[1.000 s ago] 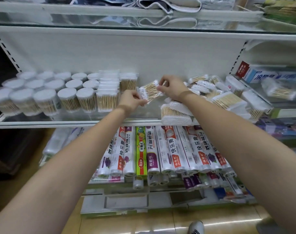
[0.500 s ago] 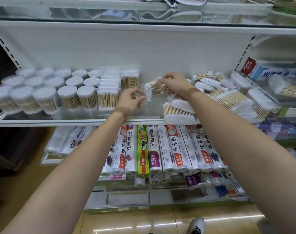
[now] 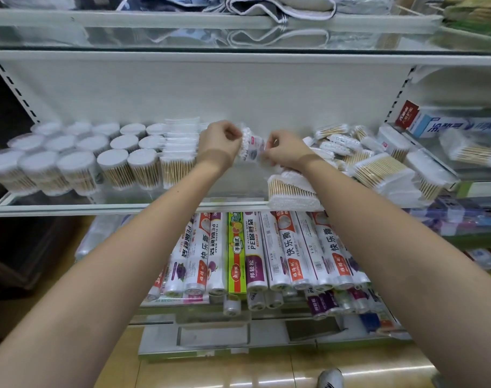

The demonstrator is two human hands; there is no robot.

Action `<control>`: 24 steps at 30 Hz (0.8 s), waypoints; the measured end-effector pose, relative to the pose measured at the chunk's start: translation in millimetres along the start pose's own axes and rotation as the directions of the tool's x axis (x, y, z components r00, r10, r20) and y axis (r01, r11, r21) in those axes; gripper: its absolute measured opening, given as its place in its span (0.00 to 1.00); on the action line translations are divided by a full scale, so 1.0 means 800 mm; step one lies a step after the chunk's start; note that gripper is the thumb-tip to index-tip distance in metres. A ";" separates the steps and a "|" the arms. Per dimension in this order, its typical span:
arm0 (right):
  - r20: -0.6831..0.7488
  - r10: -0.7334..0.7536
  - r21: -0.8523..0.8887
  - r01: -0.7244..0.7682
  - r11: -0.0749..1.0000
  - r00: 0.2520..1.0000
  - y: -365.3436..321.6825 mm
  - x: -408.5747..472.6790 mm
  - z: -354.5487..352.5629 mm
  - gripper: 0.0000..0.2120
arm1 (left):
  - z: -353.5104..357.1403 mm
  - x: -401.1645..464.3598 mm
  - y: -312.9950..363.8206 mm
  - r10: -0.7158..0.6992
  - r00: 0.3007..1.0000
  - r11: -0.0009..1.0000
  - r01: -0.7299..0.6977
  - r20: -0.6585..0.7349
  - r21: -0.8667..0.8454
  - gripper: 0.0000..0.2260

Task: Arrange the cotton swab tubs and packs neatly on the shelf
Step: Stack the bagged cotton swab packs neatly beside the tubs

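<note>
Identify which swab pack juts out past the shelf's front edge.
The big flat pack below the right hand, lying on its side with its white tips overhanging the shelf edge; the other packs sit farther back.

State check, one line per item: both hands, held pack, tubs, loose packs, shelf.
left hand: grips the small swab pack's left end
right hand: pinches its right end
small swab pack: held above the shelf, between both hands
round tubs: upright, in rows at left
loose packs: jumbled heap at right
shelf: middle stretch bare
</note>
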State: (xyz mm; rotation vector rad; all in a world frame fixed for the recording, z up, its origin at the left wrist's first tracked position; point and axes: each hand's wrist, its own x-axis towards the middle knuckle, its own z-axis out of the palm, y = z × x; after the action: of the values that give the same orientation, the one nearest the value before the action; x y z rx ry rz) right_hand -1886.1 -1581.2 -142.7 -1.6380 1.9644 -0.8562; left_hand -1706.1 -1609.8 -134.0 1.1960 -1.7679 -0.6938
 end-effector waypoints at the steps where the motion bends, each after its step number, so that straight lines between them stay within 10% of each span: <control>1: -0.026 -0.016 -0.018 0.016 1.000 1.000 0.001 0.000 0.000 0.03 | -0.001 0.006 0.002 0.034 0.999 0.997 -0.036 0.033 0.067 0.06; 6: 0.018 -0.114 0.030 0.113 0.993 0.993 0.000 -0.012 -0.008 0.17 | -0.006 0.021 0.016 0.121 0.971 0.948 -0.175 0.208 0.266 0.10; 11: 0.108 -0.145 -0.064 0.152 0.986 0.984 -0.003 -0.010 -0.007 0.04 | -0.006 0.026 0.023 0.167 0.941 0.935 -0.246 0.295 0.257 0.09; 18: 0.119 -0.146 -0.026 0.151 0.988 0.982 -0.006 -0.016 -0.008 0.11 | -0.004 0.023 0.012 0.152 0.958 0.966 -0.197 0.244 0.171 0.08; 24: -0.043 -0.120 0.156 0.126 0.980 0.992 0.007 -0.004 -0.007 0.11 | 0.013 0.003 0.005 -0.171 0.981 0.977 0.181 0.094 -0.115 0.15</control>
State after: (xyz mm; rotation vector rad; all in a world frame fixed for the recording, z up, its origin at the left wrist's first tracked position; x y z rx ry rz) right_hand -1893.3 -1576.7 -142.4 -1.6746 1.7807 -1.0648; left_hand -1717.0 -1610.9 -134.8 1.2646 -1.6735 -0.9563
